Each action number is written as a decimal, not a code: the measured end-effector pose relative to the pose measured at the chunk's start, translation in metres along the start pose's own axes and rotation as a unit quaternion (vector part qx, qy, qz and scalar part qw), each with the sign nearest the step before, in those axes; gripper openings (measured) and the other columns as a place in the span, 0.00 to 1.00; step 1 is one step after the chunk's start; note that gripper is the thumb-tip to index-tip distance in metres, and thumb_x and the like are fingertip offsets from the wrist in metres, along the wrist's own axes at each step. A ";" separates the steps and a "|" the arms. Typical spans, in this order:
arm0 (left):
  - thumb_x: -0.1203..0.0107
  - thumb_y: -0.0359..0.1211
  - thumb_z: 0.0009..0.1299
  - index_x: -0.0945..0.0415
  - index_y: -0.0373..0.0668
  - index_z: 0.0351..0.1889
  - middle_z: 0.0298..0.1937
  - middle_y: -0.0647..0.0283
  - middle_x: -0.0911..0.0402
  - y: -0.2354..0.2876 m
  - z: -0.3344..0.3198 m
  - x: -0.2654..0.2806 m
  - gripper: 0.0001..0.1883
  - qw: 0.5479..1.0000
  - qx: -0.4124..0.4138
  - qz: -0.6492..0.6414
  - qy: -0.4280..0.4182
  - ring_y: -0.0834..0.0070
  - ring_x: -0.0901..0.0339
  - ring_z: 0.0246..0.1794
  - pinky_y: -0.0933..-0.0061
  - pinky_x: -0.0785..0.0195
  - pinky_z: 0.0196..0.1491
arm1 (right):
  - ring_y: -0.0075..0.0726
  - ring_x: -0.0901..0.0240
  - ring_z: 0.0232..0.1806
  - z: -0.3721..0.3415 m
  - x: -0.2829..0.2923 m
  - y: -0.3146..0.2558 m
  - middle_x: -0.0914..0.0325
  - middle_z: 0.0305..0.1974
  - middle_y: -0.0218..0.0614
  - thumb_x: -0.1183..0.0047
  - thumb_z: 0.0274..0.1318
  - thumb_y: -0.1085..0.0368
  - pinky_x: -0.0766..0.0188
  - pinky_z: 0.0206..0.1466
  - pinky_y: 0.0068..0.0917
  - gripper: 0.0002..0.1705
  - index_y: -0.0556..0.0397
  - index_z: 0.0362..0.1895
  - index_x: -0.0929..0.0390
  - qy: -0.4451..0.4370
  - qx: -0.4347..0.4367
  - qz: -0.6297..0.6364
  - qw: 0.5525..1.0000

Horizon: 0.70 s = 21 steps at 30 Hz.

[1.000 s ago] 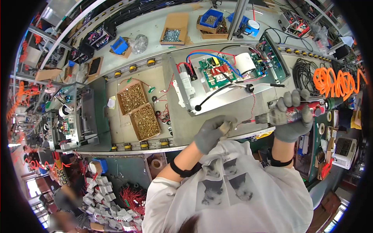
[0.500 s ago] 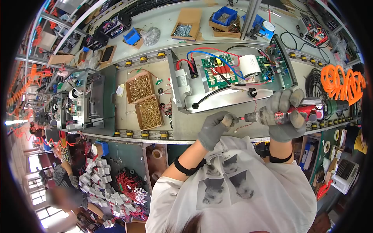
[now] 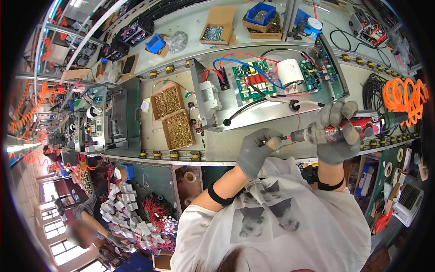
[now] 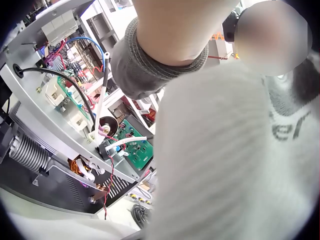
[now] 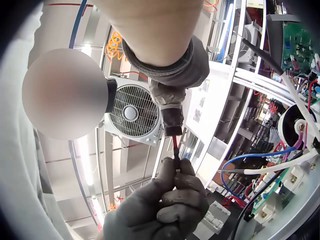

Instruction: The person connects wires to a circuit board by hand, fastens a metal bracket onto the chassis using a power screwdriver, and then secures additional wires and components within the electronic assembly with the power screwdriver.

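Note:
My right hand (image 3: 337, 136) grips a power screwdriver (image 3: 310, 135) with a taped, worn nose, held level over the front edge of the bench. Its red bit (image 5: 175, 142) points at my left hand (image 3: 258, 148). The gloved left thumb and fingers pinch the dark end of that bit, as the right wrist view shows; whatever sits inside the pinch is hidden. Just beyond both hands lies an open metal chassis (image 3: 258, 113) with a green circuit board (image 3: 247, 93), a white cylindrical capacitor (image 3: 290, 72) and loose cables. In the left wrist view a sleeve covers much of the scene.
Two cardboard boxes of brass-coloured fasteners (image 3: 179, 131) stand left of the chassis. Another chassis (image 3: 106, 120) is further left. An orange coiled hose (image 3: 401, 102) hangs at the right, above roller rails (image 3: 378, 143). A thin red twisted wire (image 3: 299, 121) dangles near the bit.
The left hand has come up to the bit's end and now pinches it. The screwdriver has shifted slightly left and levelled out. The head view has turned a little.

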<state>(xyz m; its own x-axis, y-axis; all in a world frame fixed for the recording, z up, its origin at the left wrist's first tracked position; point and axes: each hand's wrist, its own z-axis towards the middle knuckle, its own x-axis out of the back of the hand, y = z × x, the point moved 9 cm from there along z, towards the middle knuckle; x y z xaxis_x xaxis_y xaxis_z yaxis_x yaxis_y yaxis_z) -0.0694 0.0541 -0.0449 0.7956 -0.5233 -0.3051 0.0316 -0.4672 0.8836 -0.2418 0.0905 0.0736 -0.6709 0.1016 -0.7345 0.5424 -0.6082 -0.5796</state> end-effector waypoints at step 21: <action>0.47 0.32 0.59 0.27 0.42 0.37 0.25 0.63 0.26 0.001 0.034 0.076 0.10 0.544 -0.140 0.791 0.242 0.68 0.25 0.27 0.68 0.31 0.28 | 0.37 0.40 0.34 -0.002 0.009 -0.019 0.38 0.29 0.38 0.52 0.50 0.64 0.39 0.34 0.33 0.13 0.51 0.41 0.37 -0.024 0.055 -0.029 0.998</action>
<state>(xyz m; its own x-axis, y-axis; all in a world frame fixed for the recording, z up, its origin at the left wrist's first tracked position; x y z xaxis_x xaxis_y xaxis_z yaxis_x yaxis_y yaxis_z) -0.0298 -0.0105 -0.0794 0.0244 0.1680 0.9855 -0.8875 0.4575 -0.0560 -0.2575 0.1042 0.0770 -0.7245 0.1025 -0.6816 0.4453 -0.6852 -0.5764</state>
